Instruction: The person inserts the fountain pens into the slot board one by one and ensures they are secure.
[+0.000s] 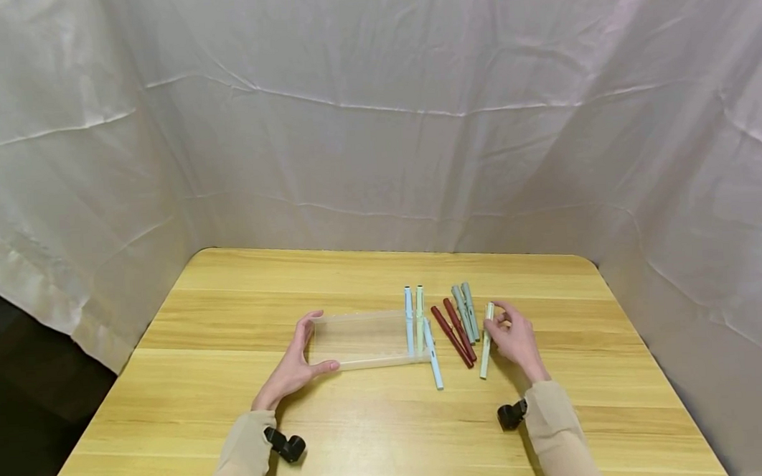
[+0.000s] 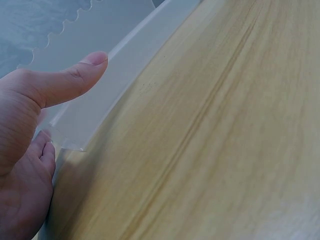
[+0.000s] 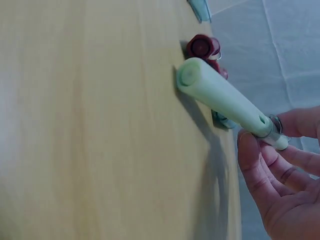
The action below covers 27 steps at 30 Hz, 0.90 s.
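Note:
My left hand (image 1: 295, 362) grips the left end of a clear plastic tray (image 1: 360, 337), thumb along its near wall and fingers at the far corner. A scalloped edge of this tray shows in the left wrist view. My right hand (image 1: 515, 337) pinches a pale green pen (image 3: 225, 97) near its far end; the pen slants, its near end low over the table. At the tray's right end lie a light blue pen (image 1: 409, 323) and another pale green pen (image 1: 420, 318). A second light blue pen (image 1: 433, 357) lies across the right corner, sticking out towards me.
Between the tray and my right hand lie two dark red pens (image 1: 451, 336) and two grey-green pens (image 1: 465, 312), side by side at a slant. The wooden table (image 1: 378, 425) ends at a pale curtain (image 1: 377, 159) behind and on both sides.

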Motion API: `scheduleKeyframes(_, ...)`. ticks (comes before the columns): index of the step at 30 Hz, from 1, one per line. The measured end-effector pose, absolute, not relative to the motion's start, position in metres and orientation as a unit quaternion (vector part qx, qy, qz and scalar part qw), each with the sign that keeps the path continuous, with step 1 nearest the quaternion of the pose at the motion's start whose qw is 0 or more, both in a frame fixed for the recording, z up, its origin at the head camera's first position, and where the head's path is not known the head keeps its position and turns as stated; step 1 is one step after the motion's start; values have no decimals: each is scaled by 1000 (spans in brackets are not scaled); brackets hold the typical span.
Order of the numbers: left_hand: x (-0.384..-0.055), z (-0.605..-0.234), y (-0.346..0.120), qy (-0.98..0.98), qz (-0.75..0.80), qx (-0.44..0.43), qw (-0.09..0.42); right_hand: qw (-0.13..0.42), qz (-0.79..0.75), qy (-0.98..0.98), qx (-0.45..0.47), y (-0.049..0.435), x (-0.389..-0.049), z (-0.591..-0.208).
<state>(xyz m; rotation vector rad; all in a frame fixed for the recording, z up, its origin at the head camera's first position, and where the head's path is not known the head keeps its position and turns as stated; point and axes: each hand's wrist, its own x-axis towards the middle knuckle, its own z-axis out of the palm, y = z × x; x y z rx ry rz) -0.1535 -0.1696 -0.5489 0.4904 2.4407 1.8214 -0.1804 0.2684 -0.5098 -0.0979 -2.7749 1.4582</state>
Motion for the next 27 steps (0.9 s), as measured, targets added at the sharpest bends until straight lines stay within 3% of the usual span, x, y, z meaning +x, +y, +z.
scheduleKeyframes(27,-152,-546,-168,788,594,159,34,83,578,-811,19,235,-171,-495)
